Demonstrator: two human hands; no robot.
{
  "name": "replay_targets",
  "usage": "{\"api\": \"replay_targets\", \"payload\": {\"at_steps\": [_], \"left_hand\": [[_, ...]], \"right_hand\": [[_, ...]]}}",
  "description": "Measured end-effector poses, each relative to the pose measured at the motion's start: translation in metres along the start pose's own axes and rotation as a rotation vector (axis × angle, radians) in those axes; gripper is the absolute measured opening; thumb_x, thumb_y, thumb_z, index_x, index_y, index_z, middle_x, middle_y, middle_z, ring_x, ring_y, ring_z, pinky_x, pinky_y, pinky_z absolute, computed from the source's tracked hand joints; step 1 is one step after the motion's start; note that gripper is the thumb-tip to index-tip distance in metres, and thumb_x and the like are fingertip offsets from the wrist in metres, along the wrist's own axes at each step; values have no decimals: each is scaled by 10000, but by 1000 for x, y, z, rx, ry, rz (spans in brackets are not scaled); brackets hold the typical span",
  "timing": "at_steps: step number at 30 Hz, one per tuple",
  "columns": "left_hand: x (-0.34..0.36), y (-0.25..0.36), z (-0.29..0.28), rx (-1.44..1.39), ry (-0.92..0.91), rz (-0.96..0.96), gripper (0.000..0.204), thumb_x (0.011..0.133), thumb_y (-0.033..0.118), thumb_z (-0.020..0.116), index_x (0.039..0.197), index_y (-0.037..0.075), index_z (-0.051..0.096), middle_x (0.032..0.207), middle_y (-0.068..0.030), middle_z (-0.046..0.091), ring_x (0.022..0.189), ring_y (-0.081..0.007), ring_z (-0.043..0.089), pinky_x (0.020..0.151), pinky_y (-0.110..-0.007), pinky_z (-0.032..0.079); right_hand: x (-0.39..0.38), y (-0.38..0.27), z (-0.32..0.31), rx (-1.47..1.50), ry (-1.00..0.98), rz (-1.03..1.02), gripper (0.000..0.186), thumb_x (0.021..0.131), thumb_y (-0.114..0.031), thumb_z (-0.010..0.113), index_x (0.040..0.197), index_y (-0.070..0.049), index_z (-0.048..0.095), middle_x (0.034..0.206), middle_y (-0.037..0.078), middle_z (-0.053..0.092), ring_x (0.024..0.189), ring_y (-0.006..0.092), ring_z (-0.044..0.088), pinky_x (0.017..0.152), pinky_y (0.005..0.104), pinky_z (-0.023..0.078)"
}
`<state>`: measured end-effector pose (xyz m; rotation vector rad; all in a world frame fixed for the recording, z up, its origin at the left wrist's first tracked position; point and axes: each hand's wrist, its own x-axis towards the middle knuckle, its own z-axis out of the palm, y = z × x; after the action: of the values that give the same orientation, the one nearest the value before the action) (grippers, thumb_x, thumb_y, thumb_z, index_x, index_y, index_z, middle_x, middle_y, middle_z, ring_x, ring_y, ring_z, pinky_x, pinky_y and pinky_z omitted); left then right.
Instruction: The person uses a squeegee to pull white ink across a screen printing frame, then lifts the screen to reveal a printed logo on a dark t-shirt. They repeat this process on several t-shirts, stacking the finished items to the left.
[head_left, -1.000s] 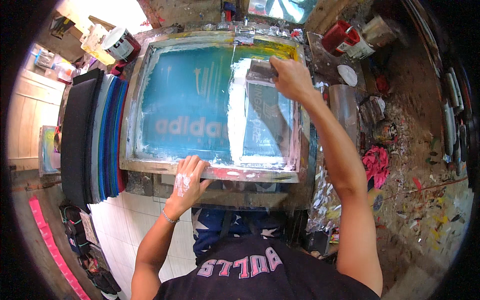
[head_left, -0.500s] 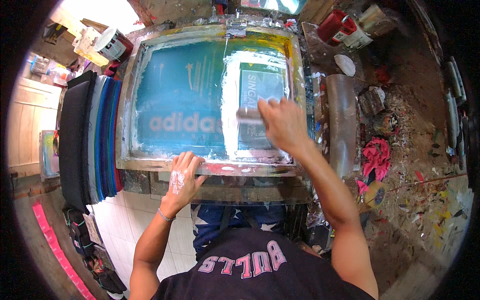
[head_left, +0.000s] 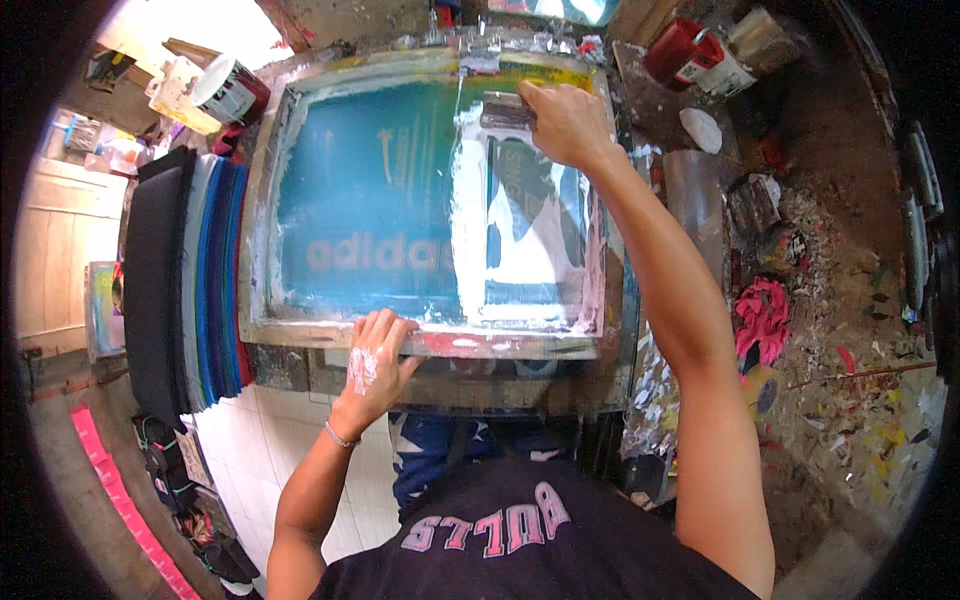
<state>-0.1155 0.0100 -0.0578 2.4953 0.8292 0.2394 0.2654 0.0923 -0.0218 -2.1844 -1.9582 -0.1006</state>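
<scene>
Head view: right hand (head_left: 565, 122) clenched on squeegee (head_left: 505, 110) at far edge, left hand (head_left: 372, 352) fingers spread pressing screen frame (head_left: 262, 215); best pulled evenly, frame held steady.

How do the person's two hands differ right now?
The right hand reaches to the far end of the screen frame, gripping a squeegee; the left hand rests spread on the near edge, holding nothing. The left is smeared with white ink and wears a bracelet. Both touch the printing setup.

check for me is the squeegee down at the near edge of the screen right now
No, the right hand holds the squeegee at the far edge of the screen frame, while the left hand presses the near rail.
</scene>
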Motion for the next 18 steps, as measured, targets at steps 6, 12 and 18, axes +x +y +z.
{"api": "replay_targets", "payload": {"at_steps": [6, 12, 18], "left_hand": [[1, -2, 1, 3, 28, 31, 458, 661, 44, 819, 1070, 26, 613, 1003, -141, 565, 998, -336, 554, 893, -437, 399], [1, 0, 2, -15, 64, 49, 436, 683, 12, 775, 1078, 16, 591, 1000, -148, 544, 993, -352, 537, 909, -442, 407], [-1, -4, 8, 30, 70, 46, 418, 704, 64, 810, 1073, 10, 621, 1016, -132, 574, 1025, -327, 550, 909, -431, 409]], "right_hand": [[-96, -41, -9, 70, 29, -59, 146, 808, -65, 614, 950, -72, 579, 801, 137, 665, 797, 396, 663, 665, 522, 510], [-184, -86, -26, 113, -110, -21, 166, 800, -13, 589, 957, -67, 597, 864, 135, 669, 853, 381, 655, 700, 500, 535], [-209, -103, -27, 89, -46, -50, 202, 771, -35, 629, 967, -53, 582, 868, 114, 636, 878, 347, 622, 755, 463, 516]]}}
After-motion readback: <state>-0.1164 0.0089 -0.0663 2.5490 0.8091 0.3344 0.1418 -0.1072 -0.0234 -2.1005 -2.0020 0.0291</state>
